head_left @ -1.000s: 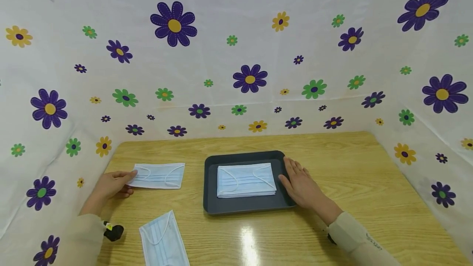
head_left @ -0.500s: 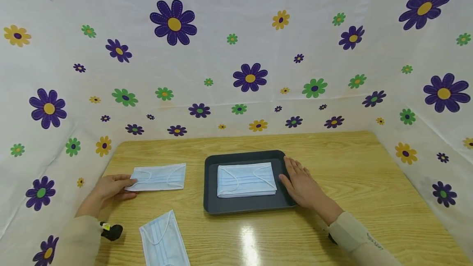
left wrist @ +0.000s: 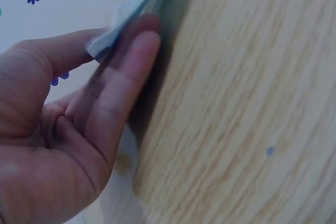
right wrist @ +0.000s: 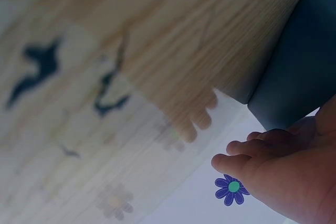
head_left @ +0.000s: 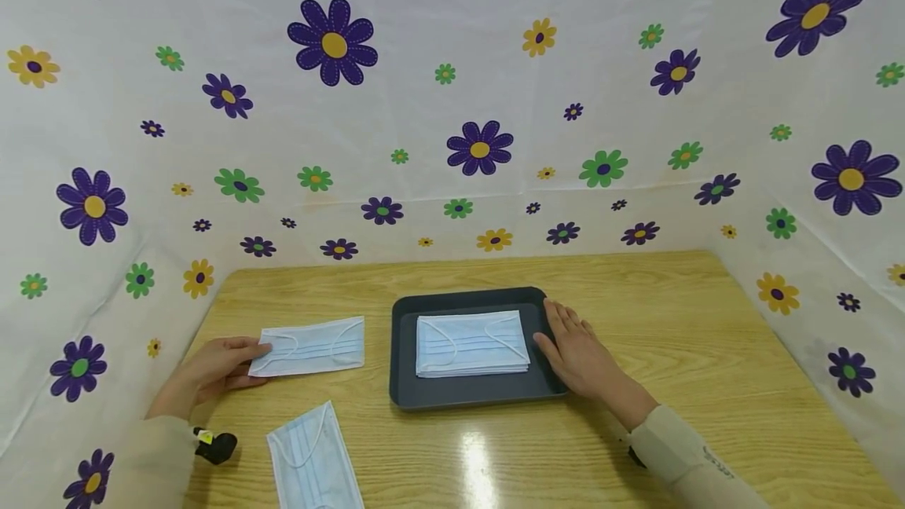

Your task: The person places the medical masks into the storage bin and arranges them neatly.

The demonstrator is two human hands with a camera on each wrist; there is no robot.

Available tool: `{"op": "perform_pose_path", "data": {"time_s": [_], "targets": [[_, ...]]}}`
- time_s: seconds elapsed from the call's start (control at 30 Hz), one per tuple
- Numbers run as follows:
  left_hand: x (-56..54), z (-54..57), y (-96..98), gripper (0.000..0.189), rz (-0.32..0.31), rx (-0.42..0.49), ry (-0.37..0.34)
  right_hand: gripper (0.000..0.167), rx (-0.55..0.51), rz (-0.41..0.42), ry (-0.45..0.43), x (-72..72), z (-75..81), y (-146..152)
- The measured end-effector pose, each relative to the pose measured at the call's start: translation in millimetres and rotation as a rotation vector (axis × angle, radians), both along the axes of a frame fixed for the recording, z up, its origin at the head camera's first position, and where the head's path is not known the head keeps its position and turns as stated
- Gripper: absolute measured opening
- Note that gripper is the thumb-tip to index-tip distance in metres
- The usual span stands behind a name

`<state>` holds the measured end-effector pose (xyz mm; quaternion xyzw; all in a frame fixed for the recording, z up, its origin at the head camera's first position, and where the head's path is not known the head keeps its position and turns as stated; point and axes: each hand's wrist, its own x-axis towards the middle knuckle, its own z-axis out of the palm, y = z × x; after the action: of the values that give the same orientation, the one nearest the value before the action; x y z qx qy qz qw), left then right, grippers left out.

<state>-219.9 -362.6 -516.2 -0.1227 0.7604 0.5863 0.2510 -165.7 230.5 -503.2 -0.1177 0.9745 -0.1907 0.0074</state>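
Observation:
My left hand (head_left: 215,368) pinches the left end of a light blue pleated face mask (head_left: 311,348) between thumb and fingers. In the left wrist view the edge of that face mask (left wrist: 113,32) lies between the thumb and the fingers (left wrist: 123,80). A dark grey tray (head_left: 467,397) stands to its right, bearing a neat stack of face masks (head_left: 470,344). My right hand (head_left: 583,356) rests against the tray's right side with fingers extended. The right wrist view shows this hand (right wrist: 289,166) next to the tray wall (right wrist: 299,61).
Another face mask (head_left: 314,458) lies slanted on the wooden table (head_left: 650,305) near its front left. A white flower-patterned cloth (head_left: 403,100) rises behind the table and along both sides.
The mask in my left hand has shifted slightly toward the tray and toward me, and its far end has dropped a little. My right hand and the tray have stayed still.

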Motion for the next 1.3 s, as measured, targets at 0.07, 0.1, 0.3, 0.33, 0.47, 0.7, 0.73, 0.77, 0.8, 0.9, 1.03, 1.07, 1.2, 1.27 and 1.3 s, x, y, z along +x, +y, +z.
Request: {"op": "perform_pose_path", "data": {"time_s": [0.07, 0.1, 0.3, 0.33, 0.47, 0.7, 0.73, 0.77, 0.8, 0.9, 1.03, 1.07, 1.2, 1.27, 1.3], "targets": [[0.7, -1.3, 1.6, 0.064, -0.013, 0.008, 0.007, 0.070, -0.002, 0.000, -0.002, 0.2, -0.4, 0.0], [1.0, -1.5, 2.4, 0.061, -0.018, 0.020, 0.011, 0.071, -0.003, 0.001, -0.002, 0.3, -0.6, 0.1], [0.4, -2.6, 2.0, 0.028, -0.071, 0.114, 0.030, 0.070, -0.001, 0.000, 0.007, 0.0, -1.3, 0.7], [0.1, -3.3, 2.1, 0.032, -0.073, 0.116, 0.029, 0.070, 0.001, -0.001, 0.008, -0.2, -1.2, 0.7], [0.2, -6.6, 4.7, 0.053, -0.057, 0.087, 0.019, 0.070, -0.007, 0.000, 0.004, -0.3, -0.2, 0.8], [-0.1, -7.1, 12.9, 0.055, -0.061, 0.059, 0.037, 0.071, -0.021, 0.001, -0.014, 0.0, 0.8, 0.2], [0.1, -6.1, 14.0, 0.055, -0.063, 0.060, 0.042, 0.071, -0.022, 0.001, -0.016, -0.1, 0.8, 0.2], [0.1, -5.1, 14.8, 0.055, -0.070, 0.063, 0.052, 0.071, -0.023, 0.002, -0.016, -0.3, 0.7, 0.1], [0.0, -4.1, 15.4, 0.053, -0.071, 0.070, 0.062, 0.071, -0.024, 0.002, -0.018, -0.6, 0.7, 0.2], [-0.2, 0.0, 16.0, 0.039, -0.060, 0.107, 0.100, 0.071, -0.022, 0.003, -0.019, -1.2, 0.6, 0.4], [-0.2, 6.0, 15.9, 0.014, -0.013, 0.171, 0.131, 0.071, -0.021, 0.003, -0.020, -1.7, 0.4, 1.0], [-0.1, 7.3, 15.9, 0.014, -0.005, 0.189, 0.135, 0.071, -0.021, 0.003, -0.021, -1.8, 0.2, 1.2], [1.7, 12.3, 18.5, 0.020, 0.024, 0.225, 0.147, 0.071, -0.020, 0.008, -0.019, -1.6, -0.4, 1.6], [2.8, 14.7, 21.0, 0.021, 0.036, 0.257, 0.150, 0.071, -0.019, 0.009, -0.015, -1.4, -0.7, 1.9], [3.3, 16.1, 22.5, 0.021, 0.038, 0.272, 0.151, 0.071, -0.019, 0.010, -0.013, -1.2, -0.9, 2.1]]}}
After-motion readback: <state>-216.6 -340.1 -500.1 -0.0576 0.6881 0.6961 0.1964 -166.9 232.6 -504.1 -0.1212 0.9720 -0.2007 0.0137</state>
